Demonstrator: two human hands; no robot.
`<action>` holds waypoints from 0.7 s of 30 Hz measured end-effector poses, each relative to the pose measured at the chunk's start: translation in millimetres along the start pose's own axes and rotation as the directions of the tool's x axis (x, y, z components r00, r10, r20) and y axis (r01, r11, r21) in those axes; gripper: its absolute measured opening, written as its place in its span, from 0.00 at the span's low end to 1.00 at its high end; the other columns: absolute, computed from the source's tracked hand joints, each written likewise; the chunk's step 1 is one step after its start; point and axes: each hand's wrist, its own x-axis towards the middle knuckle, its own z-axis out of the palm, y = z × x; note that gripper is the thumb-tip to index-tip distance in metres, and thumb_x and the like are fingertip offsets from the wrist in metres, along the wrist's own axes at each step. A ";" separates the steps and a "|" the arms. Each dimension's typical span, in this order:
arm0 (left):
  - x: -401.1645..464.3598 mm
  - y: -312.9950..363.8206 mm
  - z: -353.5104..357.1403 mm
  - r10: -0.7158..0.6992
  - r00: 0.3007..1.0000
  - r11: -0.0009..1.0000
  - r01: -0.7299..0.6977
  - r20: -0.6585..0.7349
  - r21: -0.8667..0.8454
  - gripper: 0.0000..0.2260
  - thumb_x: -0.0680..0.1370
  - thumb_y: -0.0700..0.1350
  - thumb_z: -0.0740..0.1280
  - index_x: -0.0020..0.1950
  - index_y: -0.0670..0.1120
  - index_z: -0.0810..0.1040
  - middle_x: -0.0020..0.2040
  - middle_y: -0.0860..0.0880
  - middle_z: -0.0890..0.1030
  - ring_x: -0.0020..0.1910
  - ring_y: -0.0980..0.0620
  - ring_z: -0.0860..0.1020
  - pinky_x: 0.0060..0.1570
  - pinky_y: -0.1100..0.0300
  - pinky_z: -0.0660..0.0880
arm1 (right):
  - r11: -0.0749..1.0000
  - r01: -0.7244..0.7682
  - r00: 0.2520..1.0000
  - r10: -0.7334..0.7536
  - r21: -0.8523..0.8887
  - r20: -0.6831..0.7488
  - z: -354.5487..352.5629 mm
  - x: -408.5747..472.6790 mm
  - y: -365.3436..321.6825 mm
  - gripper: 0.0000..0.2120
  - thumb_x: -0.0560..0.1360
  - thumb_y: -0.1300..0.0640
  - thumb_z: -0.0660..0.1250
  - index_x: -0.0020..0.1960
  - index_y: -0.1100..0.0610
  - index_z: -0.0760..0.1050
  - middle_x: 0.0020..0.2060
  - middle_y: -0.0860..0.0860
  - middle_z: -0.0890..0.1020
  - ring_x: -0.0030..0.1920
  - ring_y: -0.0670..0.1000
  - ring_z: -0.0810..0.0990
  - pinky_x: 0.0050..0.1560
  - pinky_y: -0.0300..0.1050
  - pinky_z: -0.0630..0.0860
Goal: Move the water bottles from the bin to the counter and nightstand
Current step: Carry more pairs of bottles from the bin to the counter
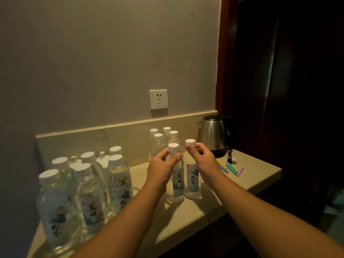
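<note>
Mostly done, judging by the head view: left hand (163, 164) pinches the neck of one bottle (176, 183), right hand (200, 155) pinches the neck of a second bottle (193, 181), both upright on the surface (251, 175). Count: four bottles behind by the kettle (214, 135), roughly eight clustered left. Bin unseen; nightstand placement looks still left.

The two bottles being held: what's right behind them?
Four capped bottles stand clustered by the backsplash, behind the left hand and right hand. Their lower parts are hidden.
</note>
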 end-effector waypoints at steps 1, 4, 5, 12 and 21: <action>3.3 -0.3 1.7 0.018 0.999 1.000 -0.017 -0.038 0.022 0.08 0.76 0.47 0.73 0.54 0.57 0.83 0.55 0.53 0.84 0.55 0.53 0.81 0.52 0.53 0.77 | 1.000 0.003 1.000 -0.004 0.019 0.017 -0.7 7.1 4.3 0.20 0.68 0.33 0.70 0.52 0.45 0.80 0.49 0.49 0.85 0.53 0.53 0.83 0.52 0.54 0.81; 10.0 2.1 4.7 0.037 0.992 0.995 -0.025 -0.122 0.094 0.10 0.76 0.47 0.73 0.56 0.58 0.82 0.60 0.48 0.81 0.58 0.49 0.80 0.58 0.47 0.77 | 0.998 0.009 0.994 -0.016 0.060 0.109 -0.8 26.5 14.0 0.20 0.69 0.34 0.70 0.53 0.45 0.80 0.48 0.47 0.85 0.52 0.51 0.83 0.47 0.49 0.81; 12.4 3.5 5.0 0.036 0.990 0.992 -0.019 -0.135 0.125 0.09 0.77 0.47 0.73 0.56 0.58 0.82 0.60 0.47 0.81 0.58 0.48 0.80 0.60 0.44 0.77 | 0.998 0.006 0.991 -0.016 0.069 0.136 -0.1 32.5 16.9 0.22 0.69 0.34 0.70 0.55 0.47 0.80 0.50 0.48 0.84 0.53 0.52 0.83 0.46 0.50 0.82; 23.4 9.4 2.0 0.045 0.978 0.922 0.038 -0.203 0.386 0.12 0.78 0.50 0.70 0.62 0.55 0.83 0.57 0.49 0.84 0.55 0.50 0.82 0.58 0.45 0.80 | 0.990 0.023 0.969 -0.056 0.136 0.241 2.2 61.0 33.5 0.26 0.65 0.33 0.72 0.54 0.49 0.74 0.51 0.51 0.81 0.47 0.47 0.83 0.36 0.29 0.77; 21.9 -2.1 17.0 0.171 0.919 0.855 0.042 -0.355 0.517 0.20 0.78 0.51 0.71 0.69 0.50 0.78 0.61 0.45 0.80 0.57 0.49 0.81 0.57 0.48 0.81 | 0.973 -0.020 0.937 -0.061 0.229 0.343 0.9 72.6 40.4 0.23 0.68 0.36 0.70 0.54 0.50 0.73 0.57 0.57 0.78 0.53 0.54 0.82 0.44 0.43 0.82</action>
